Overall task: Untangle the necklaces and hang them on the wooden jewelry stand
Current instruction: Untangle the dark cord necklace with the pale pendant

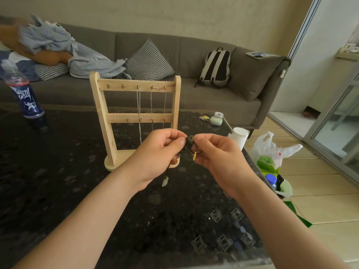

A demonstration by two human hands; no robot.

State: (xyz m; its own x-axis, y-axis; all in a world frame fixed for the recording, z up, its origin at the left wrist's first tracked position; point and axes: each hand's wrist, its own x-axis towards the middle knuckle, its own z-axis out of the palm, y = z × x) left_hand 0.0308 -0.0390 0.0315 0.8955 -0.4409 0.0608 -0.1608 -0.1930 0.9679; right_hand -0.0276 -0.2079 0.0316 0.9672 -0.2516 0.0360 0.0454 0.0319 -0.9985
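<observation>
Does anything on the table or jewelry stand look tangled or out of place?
Only the black cord necklace: it is a knotted bunch pinched between left hand and right hand. The wooden jewelry stand stands upright.

The pale, smooth, matt wooden jewelry stand (101,105) carries small brass-coloured metal hooks (123,86) and thin, shiny silver metal chains (139,101), while the matt black cord necklace (188,143) bears a glossy gold metal clasp (194,156). The dark speckled table top (58,181) looks polished and reflective, the grey sofa (204,98) is matt woven cloth, the blue-labelled bottle (27,98) is glossy clear plastic, and the white carrier bag (272,146) is thin, crinkled plastic
</observation>
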